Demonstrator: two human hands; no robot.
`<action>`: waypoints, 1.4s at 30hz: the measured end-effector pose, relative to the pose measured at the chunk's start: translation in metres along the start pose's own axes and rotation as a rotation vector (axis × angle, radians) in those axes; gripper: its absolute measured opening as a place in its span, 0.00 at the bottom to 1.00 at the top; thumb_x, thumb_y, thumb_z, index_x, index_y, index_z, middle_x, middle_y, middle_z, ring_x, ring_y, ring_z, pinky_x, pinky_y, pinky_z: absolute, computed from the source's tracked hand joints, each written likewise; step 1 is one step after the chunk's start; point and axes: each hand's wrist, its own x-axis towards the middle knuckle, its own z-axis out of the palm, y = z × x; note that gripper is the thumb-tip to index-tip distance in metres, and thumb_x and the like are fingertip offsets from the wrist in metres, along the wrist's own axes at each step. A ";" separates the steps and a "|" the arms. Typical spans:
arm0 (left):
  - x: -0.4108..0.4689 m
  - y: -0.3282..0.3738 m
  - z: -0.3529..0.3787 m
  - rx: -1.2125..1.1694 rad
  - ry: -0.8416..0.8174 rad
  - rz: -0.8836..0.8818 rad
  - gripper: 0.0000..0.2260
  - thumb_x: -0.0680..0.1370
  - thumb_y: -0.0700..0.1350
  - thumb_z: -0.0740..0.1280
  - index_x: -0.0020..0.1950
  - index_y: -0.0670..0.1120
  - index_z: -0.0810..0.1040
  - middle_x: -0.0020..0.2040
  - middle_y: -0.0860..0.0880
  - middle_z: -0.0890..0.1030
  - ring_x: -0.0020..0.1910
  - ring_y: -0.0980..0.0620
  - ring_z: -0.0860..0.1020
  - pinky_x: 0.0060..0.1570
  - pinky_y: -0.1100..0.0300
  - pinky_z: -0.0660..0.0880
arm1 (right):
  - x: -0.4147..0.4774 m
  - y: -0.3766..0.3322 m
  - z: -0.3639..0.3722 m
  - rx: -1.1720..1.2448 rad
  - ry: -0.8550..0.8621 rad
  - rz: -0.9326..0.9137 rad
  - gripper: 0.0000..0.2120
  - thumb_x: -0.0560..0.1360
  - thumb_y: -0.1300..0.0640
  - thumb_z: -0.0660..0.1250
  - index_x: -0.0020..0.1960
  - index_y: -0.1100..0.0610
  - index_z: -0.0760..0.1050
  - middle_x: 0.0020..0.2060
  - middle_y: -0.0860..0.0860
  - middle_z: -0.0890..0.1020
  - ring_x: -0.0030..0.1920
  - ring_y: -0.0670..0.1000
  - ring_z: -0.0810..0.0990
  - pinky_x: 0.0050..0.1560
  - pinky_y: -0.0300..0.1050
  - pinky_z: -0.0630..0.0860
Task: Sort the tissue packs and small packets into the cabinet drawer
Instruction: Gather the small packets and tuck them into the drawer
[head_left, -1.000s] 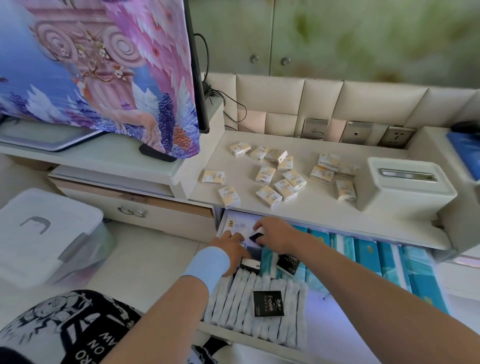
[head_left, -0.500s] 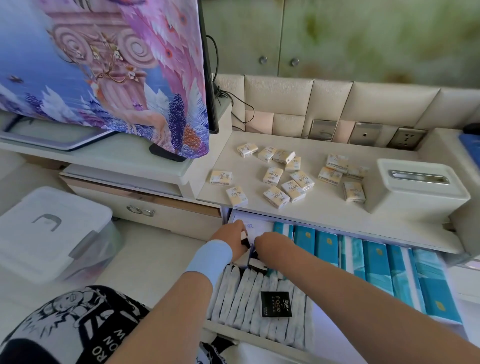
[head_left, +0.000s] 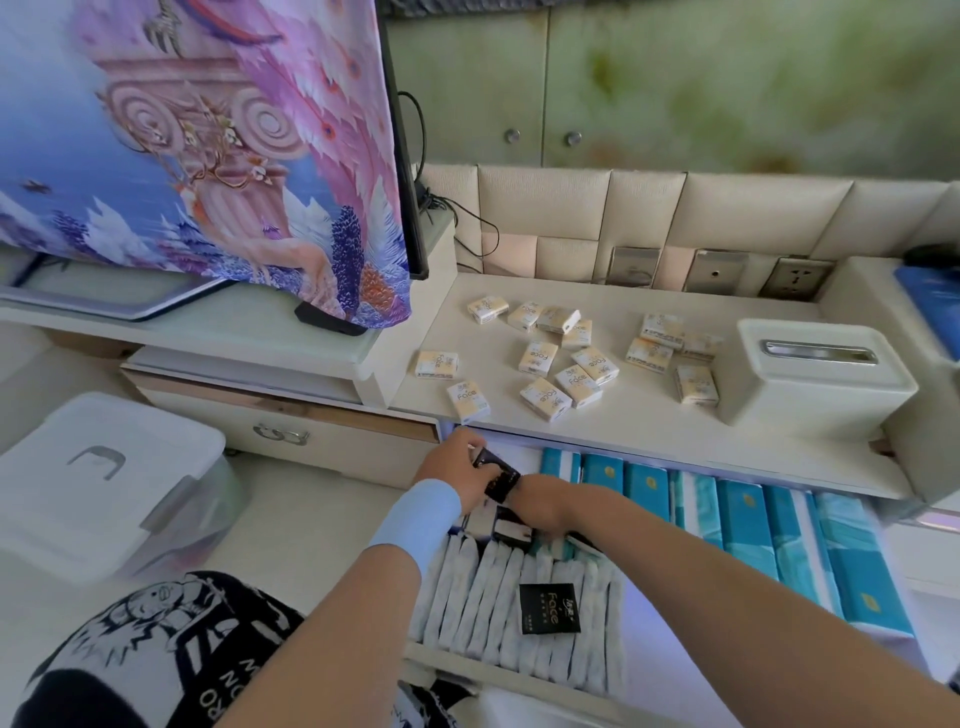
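The drawer under the desk stands pulled out. Along its right side a row of teal tissue packs stands on edge. At the front left, white packs are lined up side by side, with a flat black packet marked Face lying on top of them. Over the drawer's back left corner the left hand, wearing a pale blue wristband, has its grip pinching a small black pack between thumb and fingers. The right hand is just beside it, reaching down among black-and-white packs, and I cannot tell whether its grip is spread or closed. On the desk more than a dozen cream tissue packs lie scattered, the nearest just beside a white tissue box at the right. Behind them runs a padded cream panel with wall sockets, and above it are green cupboard doors with round knobs. To the left a television draped in a pink and blue cloth stands on a higher shelf, and a storage bin with a white lid sits on the floor
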 end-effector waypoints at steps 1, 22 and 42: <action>-0.001 0.001 -0.001 -0.040 0.018 -0.003 0.14 0.78 0.48 0.68 0.63 0.52 0.72 0.53 0.52 0.74 0.51 0.50 0.75 0.48 0.59 0.71 | -0.002 0.001 -0.007 0.120 0.048 -0.003 0.11 0.80 0.55 0.55 0.54 0.55 0.74 0.47 0.56 0.78 0.40 0.52 0.75 0.45 0.47 0.74; -0.008 0.009 0.044 1.150 -0.268 0.404 0.11 0.77 0.50 0.65 0.57 0.56 0.83 0.56 0.47 0.76 0.59 0.42 0.70 0.59 0.54 0.66 | -0.029 0.071 -0.015 0.417 0.405 0.067 0.12 0.82 0.54 0.58 0.63 0.51 0.73 0.56 0.52 0.78 0.50 0.51 0.77 0.46 0.43 0.75; 0.002 -0.012 0.026 0.564 -0.151 0.242 0.16 0.77 0.40 0.61 0.64 0.52 0.75 0.61 0.48 0.77 0.59 0.45 0.76 0.55 0.51 0.75 | 0.005 0.025 0.014 0.068 0.284 -0.044 0.10 0.79 0.60 0.60 0.54 0.59 0.80 0.51 0.56 0.81 0.52 0.56 0.80 0.45 0.43 0.74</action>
